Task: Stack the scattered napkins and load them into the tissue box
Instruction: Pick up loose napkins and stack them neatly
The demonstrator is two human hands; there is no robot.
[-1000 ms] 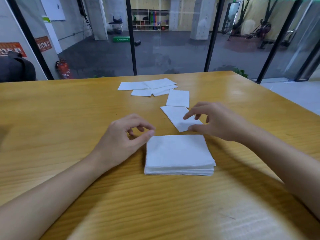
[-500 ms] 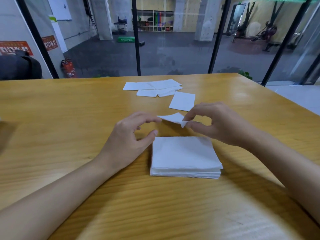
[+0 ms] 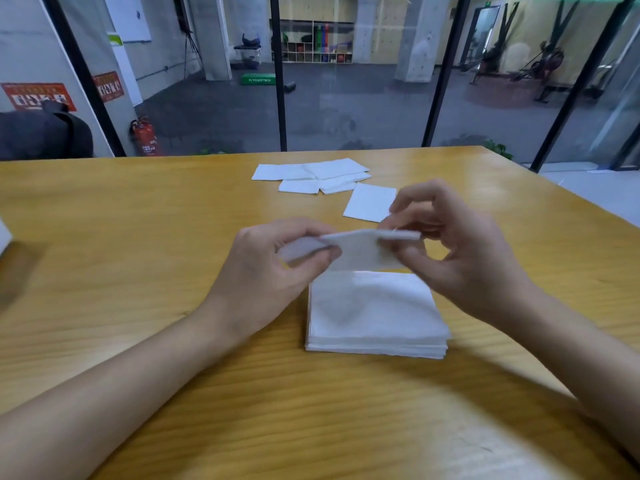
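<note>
1. Fingers (image 3: pixel 291 225) of the left hand (image 3: pixel 256 271) and the right hand (image 3: pixel 464 268) pinch opposite ends of one white napkin (image 3: pixel 360 252), thumb pressed to forefinger on each side.
2. That napkin hangs in the air just above the far edge of the napkin stack (image 3: pixel 374 317); whether they touch is unclear.
3. The stack lies squared on the wooden counter (image 3: pixel 138 244), between the two forearms.
4. One loose napkin (image 3: pixel 369 202) lies flat beyond the hands; farther back, a scattered cluster (image 3: pixel 311 174) of overlapping napkins rests near the counter's far edge.
</note>
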